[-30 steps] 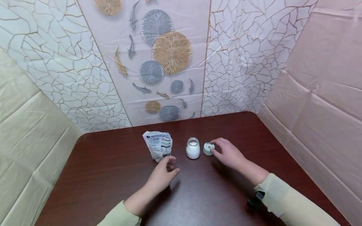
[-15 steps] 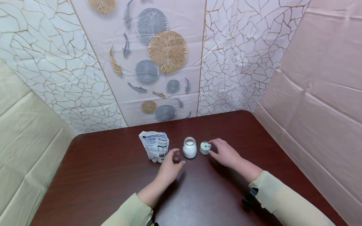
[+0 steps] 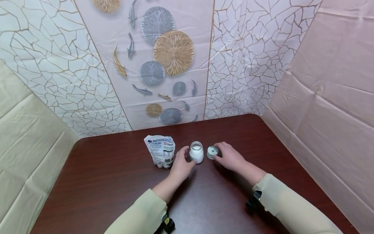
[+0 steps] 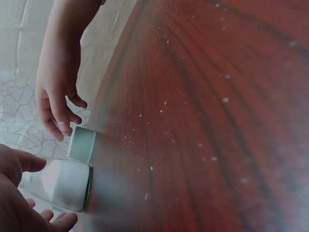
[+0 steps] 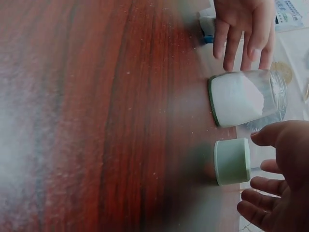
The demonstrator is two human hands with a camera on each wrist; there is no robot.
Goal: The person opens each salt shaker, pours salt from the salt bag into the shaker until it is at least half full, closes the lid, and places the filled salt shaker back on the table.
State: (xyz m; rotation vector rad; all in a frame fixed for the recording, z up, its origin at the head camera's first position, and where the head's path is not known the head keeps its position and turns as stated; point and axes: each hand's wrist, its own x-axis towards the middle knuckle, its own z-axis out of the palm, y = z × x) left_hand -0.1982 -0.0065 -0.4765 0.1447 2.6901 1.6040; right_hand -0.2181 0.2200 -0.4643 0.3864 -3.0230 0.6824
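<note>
A small glass jar (image 3: 196,155) of white powder stands uncapped on the table. My left hand (image 3: 181,166) is at the jar's left side, thumb and fingers spread about it. In the right wrist view its fingers (image 5: 233,46) look loosely extended, close to the glass; whether they touch it I cannot tell. Right of the jar sits a pale green lid (image 3: 212,152), also visible in the left wrist view. My right hand (image 3: 230,156) is just beside this lid with thumb and fingers parted; in the right wrist view the fingers appear apart from it.
A white printed pouch (image 3: 160,151) stands upright behind and left of my left hand. White specks are scattered on the dark red-brown table (image 3: 102,182). Patterned cloth (image 3: 172,81) hangs behind the table, with plain cloth at both sides.
My left hand has moved right and forward from the pouch to the jar. The right hand has stayed beside the lid. The head view has shifted slightly.
</note>
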